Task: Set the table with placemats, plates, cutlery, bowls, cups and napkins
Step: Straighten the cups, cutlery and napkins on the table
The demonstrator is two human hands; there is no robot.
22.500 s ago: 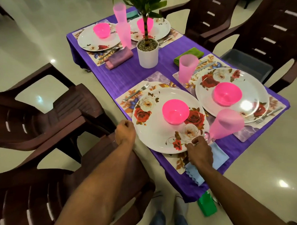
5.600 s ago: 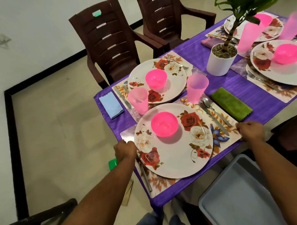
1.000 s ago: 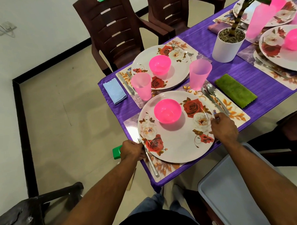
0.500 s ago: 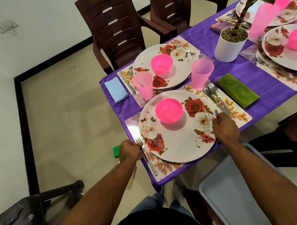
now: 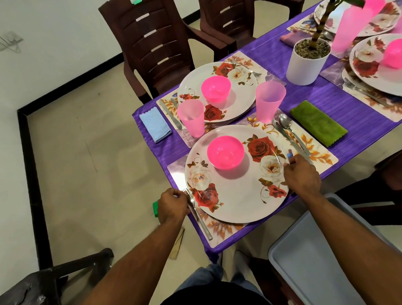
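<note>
1. Two hands frame the nearest place setting. The left hand (image 5: pixel 173 205) sits at the near-left rim of the floral plate (image 5: pixel 237 197), its fingers curled around the upper part of a fork (image 5: pixel 199 218); this grip is closed on the fork, which lies on the placemat (image 5: pixel 320 157) just beside the plate.
2. The right hand (image 5: pixel 301 175) rests at the plate's right rim with fingers bent over the near end of a knife (image 5: pixel 286 134). We cannot tell whether this grip holds the knife or only touches it.
3. A spoon (image 5: pixel 286 123) lies beside the knife on the same placemat, and a pink bowl (image 5: pixel 225 152) stands on the plate.
4. A pink cup (image 5: pixel 270 102) stands at the far edge of this placemat; a green napkin (image 5: pixel 317 126) lies on the purple cloth to its right.
5. The second setting lies beyond: a plate with pink bowl (image 5: pixel 215 88), a cup (image 5: pixel 191 120) in front of it and a blue napkin (image 5: pixel 155 124) to the left near the corner of the surface (image 5: pixel 367 122).
6. We note a white plant pot (image 5: pixel 305 63) farther along the surface, brown chairs (image 5: pixel 154 46) behind, and a grey tray (image 5: pixel 320 269) at lower right.
</note>
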